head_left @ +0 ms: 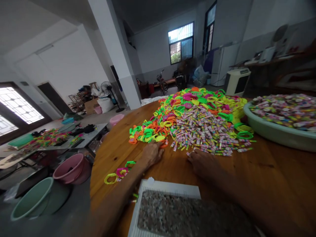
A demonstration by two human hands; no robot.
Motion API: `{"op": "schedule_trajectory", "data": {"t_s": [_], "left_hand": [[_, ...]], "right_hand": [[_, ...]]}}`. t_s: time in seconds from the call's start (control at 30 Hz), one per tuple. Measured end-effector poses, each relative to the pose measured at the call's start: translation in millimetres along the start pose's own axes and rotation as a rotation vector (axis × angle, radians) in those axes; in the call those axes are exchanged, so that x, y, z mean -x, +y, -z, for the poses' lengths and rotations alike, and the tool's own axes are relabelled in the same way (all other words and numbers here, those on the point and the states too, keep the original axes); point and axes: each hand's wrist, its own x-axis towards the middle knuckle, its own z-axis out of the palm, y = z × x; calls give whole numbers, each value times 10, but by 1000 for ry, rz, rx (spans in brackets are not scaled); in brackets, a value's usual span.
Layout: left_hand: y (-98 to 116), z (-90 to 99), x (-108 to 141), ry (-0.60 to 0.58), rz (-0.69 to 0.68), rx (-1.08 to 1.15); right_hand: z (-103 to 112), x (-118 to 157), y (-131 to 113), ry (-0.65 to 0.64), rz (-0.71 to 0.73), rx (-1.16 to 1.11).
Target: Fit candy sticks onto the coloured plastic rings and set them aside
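Observation:
On the round wooden table (108,144) lies a heap of bright plastic watch-like bands (153,130) in green, orange, yellow and pink. Small wrapped candy sticks (202,130) are piled against its front right side. My left hand (152,153) is at the near edge of the bands, fingers bent around an orange band (164,144). My right hand (200,161) rests at the front edge of the sticks, its fingers curled together near one wrapped stick; what they hold is too small to make out. A few bands (121,172) lie beside my left forearm.
A pale green basin (271,131) full of wrapped sticks stands at the right. A speckled stone slab (172,210) lies on a white printed sheet (195,191) at the near edge. Pink (74,169) and green (37,200) tubs stand left, below another table.

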Motion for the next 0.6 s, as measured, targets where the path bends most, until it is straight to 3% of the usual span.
{"op": "schedule_trajectory", "data": {"t_s": [0.13,0.27,0.37,0.47,0.6], "left_hand": [[24,-101,-187,-5,17,-21],[3,-39,-94,-34,-32,20],[16,91,239,-63,-119,103],[68,253,735,-71,-233,287],[137,401,1307,-116,-229,338]], "right_hand": [[5,-28,-20,9,7,-12],[81,2,-40,4,42,-66],[204,174,-129,-4,91,-144],[343,453,-312,10,171,-283],[423,782,-572,58,253,-473]]}}
